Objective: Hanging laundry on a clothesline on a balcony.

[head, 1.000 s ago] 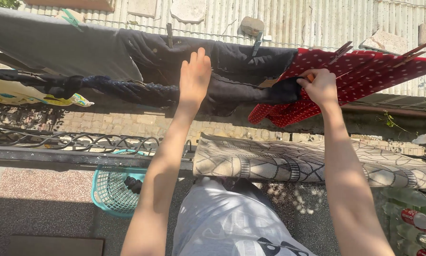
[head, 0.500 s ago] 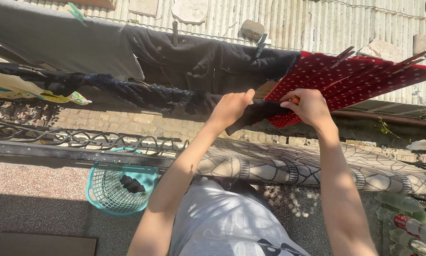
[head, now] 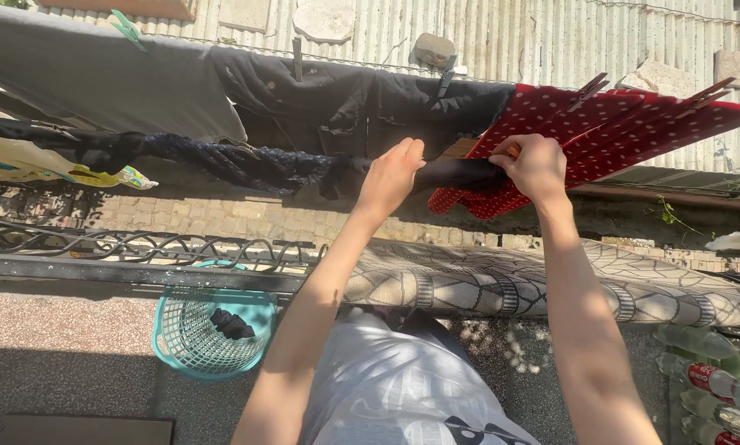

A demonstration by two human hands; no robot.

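1. The black cloth (head: 456,174) is a small dark piece, stretched flat between my two hands along the nearer washing line, just in front of the red polka-dot fabric (head: 601,136).
2. My left hand (head: 391,177) has its fingers closed over the cloth's left end, pinching it against the line.
3. My right hand (head: 536,167) has its fingers closed on the cloth's right end; a bit of orange, perhaps a peg, peeks out by my knuckles, but I cannot tell for certain.
4. To the left on the same line hangs a twisted dark blue garment (head: 238,162), touching the cloth's end.
5. Behind, on the farther line, a dark shirt (head: 337,95) and a grey sheet (head: 98,74) are pegged up.
6. Below me, a patterned rug (head: 485,284) is draped over the iron railing (head: 131,247).
7. A teal laundry basket (head: 209,330) stands on the floor with one dark item inside.
8. Plastic bottles (head: 716,383) lie at the lower right.
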